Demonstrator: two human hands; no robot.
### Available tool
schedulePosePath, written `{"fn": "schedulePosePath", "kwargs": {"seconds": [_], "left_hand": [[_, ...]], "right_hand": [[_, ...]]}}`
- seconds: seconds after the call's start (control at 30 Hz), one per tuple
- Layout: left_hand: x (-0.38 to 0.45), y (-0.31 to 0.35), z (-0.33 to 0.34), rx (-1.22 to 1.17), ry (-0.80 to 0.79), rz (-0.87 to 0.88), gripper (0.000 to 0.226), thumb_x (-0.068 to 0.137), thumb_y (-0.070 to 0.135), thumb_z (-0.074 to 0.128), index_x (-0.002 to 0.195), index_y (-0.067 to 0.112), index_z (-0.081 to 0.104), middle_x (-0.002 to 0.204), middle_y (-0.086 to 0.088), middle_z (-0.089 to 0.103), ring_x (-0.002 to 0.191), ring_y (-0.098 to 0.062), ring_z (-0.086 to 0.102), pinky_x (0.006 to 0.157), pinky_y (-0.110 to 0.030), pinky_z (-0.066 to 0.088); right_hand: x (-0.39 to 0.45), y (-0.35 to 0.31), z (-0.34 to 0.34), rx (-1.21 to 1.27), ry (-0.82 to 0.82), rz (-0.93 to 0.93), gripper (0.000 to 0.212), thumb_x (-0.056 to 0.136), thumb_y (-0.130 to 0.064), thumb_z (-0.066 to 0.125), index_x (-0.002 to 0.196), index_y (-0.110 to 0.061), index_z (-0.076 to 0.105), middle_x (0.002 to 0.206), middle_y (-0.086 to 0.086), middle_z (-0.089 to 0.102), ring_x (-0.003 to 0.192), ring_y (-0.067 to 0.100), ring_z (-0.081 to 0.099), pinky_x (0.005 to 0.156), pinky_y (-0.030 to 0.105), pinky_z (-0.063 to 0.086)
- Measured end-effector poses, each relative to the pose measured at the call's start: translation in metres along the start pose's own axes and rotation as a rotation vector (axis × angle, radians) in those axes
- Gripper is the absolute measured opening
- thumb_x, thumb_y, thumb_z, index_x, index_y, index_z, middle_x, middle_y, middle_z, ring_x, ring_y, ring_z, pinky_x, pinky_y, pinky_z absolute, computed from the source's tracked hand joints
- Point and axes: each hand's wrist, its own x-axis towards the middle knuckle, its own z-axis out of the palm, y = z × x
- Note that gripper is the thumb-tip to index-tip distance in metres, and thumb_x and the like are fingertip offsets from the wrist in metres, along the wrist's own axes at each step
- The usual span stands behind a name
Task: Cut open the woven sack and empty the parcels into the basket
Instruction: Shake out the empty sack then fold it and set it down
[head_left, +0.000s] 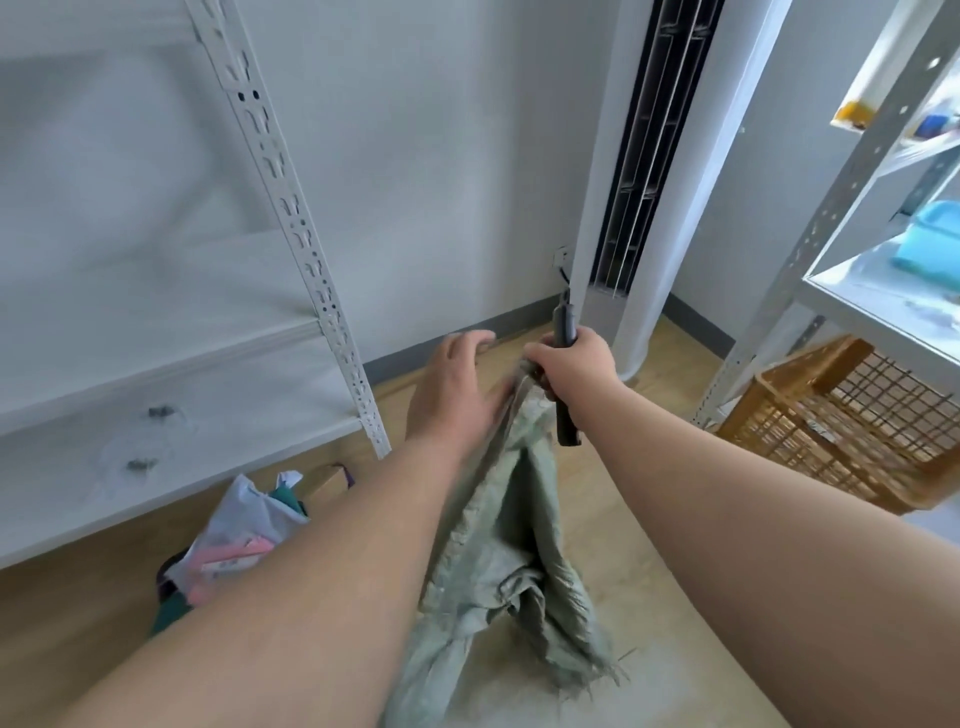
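A limp grey-green woven sack (511, 551) hangs in the middle, its frayed cut end at the bottom. My right hand (574, 366) grips the sack's top edge together with a dark utility knife (563, 332) that sticks up and down out of the fist. My left hand (457, 387) lies beside the sack's top with fingers extended, touching the fabric. White and pink parcels (236, 535) lie in a pile at the lower left, partly hidden by my left forearm. An orange lattice basket (852, 421) stands at the right under a shelf.
A white metal shelf unit (291, 218) stands at the left, with two small clips on its lower board. Another shelf unit (852, 171) at the right holds a blue item. A tall white air conditioner (644, 171) stands in the corner. The floor is wood.
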Motion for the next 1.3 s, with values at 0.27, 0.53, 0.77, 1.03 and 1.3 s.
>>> {"fn": "schedulePosePath", "kwargs": {"seconds": [0.27, 0.53, 0.77, 1.03, 1.3], "left_hand": [[-0.016, -0.035, 0.004, -0.124, -0.189, -0.159, 0.050, 0.078, 0.063, 0.056, 0.117, 0.033, 0.047, 0.111, 0.012, 0.058, 0.093, -0.008, 0.057, 0.075, -0.028, 0.046], [-0.025, -0.091, 0.011, 0.292, -0.645, -0.664, 0.033, 0.092, 0.028, 0.057, 0.118, 0.007, 0.056, 0.109, -0.009, 0.061, 0.101, -0.028, 0.061, 0.078, -0.029, 0.046], [0.024, -0.087, 0.067, 0.055, -0.309, -0.988, 0.032, 0.098, 0.017, 0.044, 0.119, -0.004, 0.056, 0.120, -0.023, 0.060, 0.107, -0.038, 0.062, 0.077, -0.037, 0.054], [0.085, -0.063, 0.120, -0.279, 0.087, -1.004, 0.045, 0.091, 0.002, 0.041, 0.128, 0.023, 0.055, 0.112, -0.002, 0.056, 0.094, -0.024, 0.053, 0.064, -0.023, 0.043], [0.102, -0.023, 0.151, -0.293, -0.286, -0.606, 0.045, 0.089, -0.006, 0.044, 0.110, 0.030, 0.059, 0.125, -0.006, 0.061, 0.111, -0.023, 0.059, 0.094, -0.036, 0.050]], "right_hand": [[0.013, -0.014, 0.026, 0.131, -0.019, 0.054, 0.025, 0.082, -0.006, 0.051, 0.096, -0.015, 0.069, 0.068, 0.003, 0.056, 0.053, 0.016, 0.048, 0.051, 0.027, 0.045], [0.055, -0.017, -0.019, 0.388, 0.148, 0.088, 0.020, 0.085, -0.008, 0.053, 0.089, -0.017, 0.070, 0.069, 0.003, 0.056, 0.049, 0.012, 0.046, 0.050, 0.026, 0.044], [0.100, 0.041, -0.041, -0.007, -0.069, 0.327, 0.011, 0.076, -0.013, 0.066, 0.080, -0.010, 0.057, 0.065, 0.006, 0.060, 0.046, 0.014, 0.043, 0.049, 0.028, 0.042], [0.100, 0.121, -0.070, -0.643, -1.178, 0.611, 0.011, 0.088, -0.020, 0.065, 0.088, -0.009, 0.065, 0.059, -0.001, 0.064, 0.042, 0.008, 0.043, 0.044, 0.018, 0.041], [0.151, 0.112, -0.086, -0.257, -0.423, 0.135, 0.045, 0.075, -0.038, 0.078, 0.113, -0.020, 0.062, 0.093, -0.003, 0.065, 0.066, 0.012, 0.057, 0.058, 0.026, 0.048]]}}
